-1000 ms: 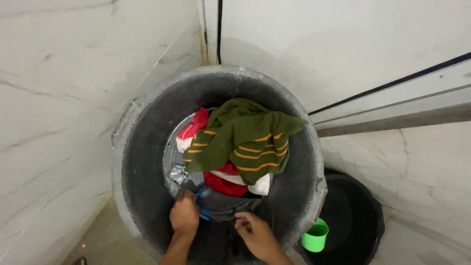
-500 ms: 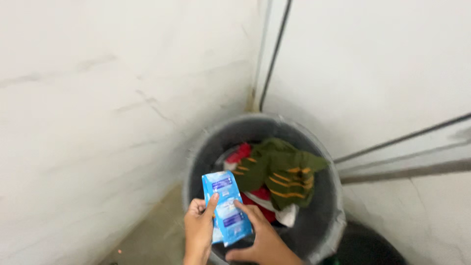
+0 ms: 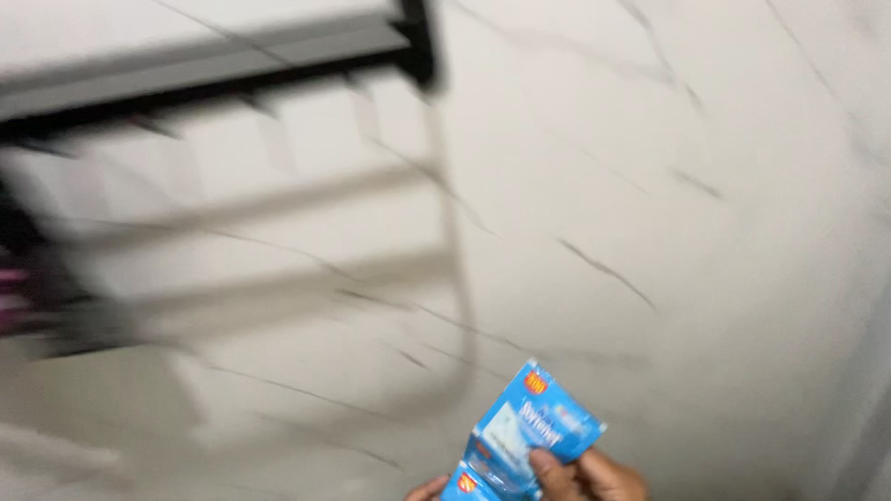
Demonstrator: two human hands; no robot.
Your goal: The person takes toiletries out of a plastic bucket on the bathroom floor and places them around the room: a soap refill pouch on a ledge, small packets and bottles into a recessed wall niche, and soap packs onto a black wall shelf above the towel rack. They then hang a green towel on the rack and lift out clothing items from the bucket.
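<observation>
View has swung off the tub to the marbled wall and blurred rack; right hand stays pinched on blue sachet strip, near bottom edge, left hand touching its lower end, grip unclear.

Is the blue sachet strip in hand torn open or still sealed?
Cannot tell. The blue sachet strip is blurred; the right hand pinches it, and no tear shows.

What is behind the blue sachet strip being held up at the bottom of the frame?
Behind the blue sachet strip is a pale, dark-veined marble wall, with a blurred dark rack upper left. The hands grip the strip; whatever lies below them is out of frame.
</observation>
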